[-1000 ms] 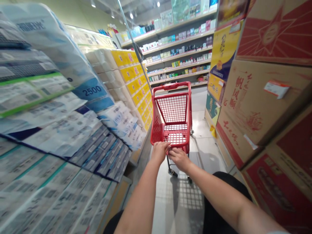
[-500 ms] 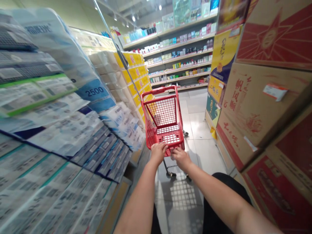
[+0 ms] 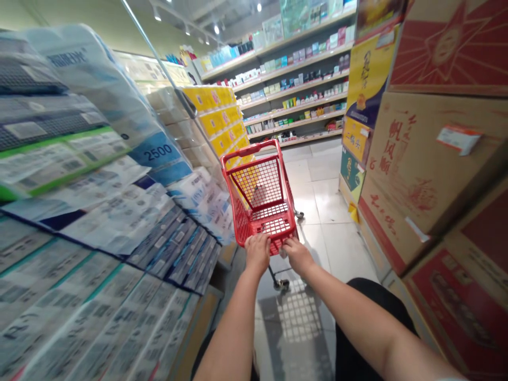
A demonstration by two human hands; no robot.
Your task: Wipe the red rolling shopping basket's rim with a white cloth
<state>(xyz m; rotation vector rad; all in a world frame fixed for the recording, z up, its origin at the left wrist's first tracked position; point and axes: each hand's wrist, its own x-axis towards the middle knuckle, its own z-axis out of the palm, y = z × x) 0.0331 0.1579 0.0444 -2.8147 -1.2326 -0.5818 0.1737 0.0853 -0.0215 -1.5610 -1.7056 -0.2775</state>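
A small red shopping cart [image 3: 264, 182] with a grid-walled basket stands in the aisle in front of me, angled slightly to the left. I see only bare mesh inside its basket. My left hand [image 3: 257, 253] has its fingers curled over the cart's near rim. Just to its right, my right hand [image 3: 297, 256] is closed on the same rim near the corner. The cart's raised red handle bar [image 3: 250, 152] is at the far end, away from both hands. Under the basket, dark caster wheels [image 3: 282, 284] rest on the floor.
Stacked paper packs [image 3: 99, 296] and large tissue bundles [image 3: 107, 95] line the left, with yellow packs [image 3: 216, 119] beyond. Cardboard cartons [image 3: 428, 164] form the right side. Shelves [image 3: 293, 79] of small products span the far end. Pale tiles [image 3: 333, 201] cover the floor.
The cart's far end has swung a little to the left. Both hands stay on its near rim. My legs have shifted, with the left one showing more.
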